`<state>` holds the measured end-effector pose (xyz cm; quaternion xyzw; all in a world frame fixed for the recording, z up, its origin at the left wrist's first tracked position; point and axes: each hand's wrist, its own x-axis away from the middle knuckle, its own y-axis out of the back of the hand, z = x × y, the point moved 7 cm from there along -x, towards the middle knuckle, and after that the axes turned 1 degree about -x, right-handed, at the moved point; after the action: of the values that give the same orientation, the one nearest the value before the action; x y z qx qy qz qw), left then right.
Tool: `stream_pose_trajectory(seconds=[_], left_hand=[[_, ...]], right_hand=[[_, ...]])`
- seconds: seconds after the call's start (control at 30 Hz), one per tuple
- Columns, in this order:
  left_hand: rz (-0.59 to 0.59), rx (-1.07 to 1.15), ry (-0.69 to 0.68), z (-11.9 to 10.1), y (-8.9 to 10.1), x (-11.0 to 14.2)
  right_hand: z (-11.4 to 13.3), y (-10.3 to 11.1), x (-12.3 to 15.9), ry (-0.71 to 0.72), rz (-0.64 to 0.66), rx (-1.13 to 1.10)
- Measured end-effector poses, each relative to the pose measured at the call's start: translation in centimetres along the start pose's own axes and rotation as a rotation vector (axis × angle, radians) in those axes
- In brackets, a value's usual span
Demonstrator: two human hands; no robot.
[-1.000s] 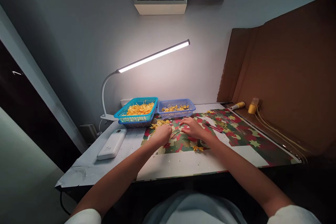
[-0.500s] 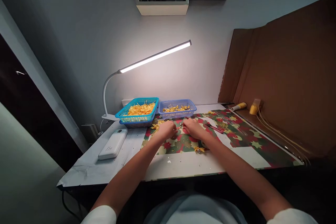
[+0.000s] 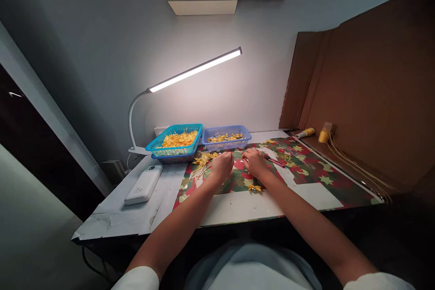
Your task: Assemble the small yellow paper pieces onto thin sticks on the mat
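Above the patterned sheet, my left hand (image 3: 222,166) is closed, its fingers pressed together. A short gap to its right, my right hand (image 3: 254,161) is closed in a pinch. What the fingers hold, if anything, is too small to make out. Left of my left hand lies a bunch of yellow ribbon bows (image 3: 204,159) with long thin tails. A single yellow bow (image 3: 254,188) with a shiny round piece at its middle rests below my right hand. Just right of that hand is a slim tool with pink-red handles (image 3: 277,161).
A turquoise basket (image 3: 149,148) of yellow ribbon pieces sits stacked at the back, beside a purple basket (image 3: 227,146) holding bows. A white power bank (image 3: 144,184) lies left, below the lit lamp (image 3: 197,70). Yellow thread spools (image 3: 325,133) stand right, by a cardboard panel (image 3: 370,86).
A thin cord showed between my hands earlier; now I cannot see it. My hands came close together, then parted slightly. My right hand's fingers have closed. The view has shifted a little.
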<state>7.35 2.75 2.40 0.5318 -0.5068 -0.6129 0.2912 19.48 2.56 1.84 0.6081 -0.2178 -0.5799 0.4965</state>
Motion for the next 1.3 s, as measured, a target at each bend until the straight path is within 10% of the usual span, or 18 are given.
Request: stream_pose_trajectory(seconds=[0.23, 0.53, 1.3], left_hand=[[-0.05, 0.265, 0.137, 0.8, 0.0, 0.7], [-0.186, 0.795, 0.241, 1.8, -1.7, 0.3], [-0.168, 1.43, 0.476, 2.6, -4.4, 0.4]], right_hand=[[-0.5, 0.0, 0.4, -0.159, -0.126, -0.476], [0.5, -2.3, 1.2, -0.457, 0.033, -1.36], [0.9, -3.0, 1.1, -0.457, 0.008, -1.521]])
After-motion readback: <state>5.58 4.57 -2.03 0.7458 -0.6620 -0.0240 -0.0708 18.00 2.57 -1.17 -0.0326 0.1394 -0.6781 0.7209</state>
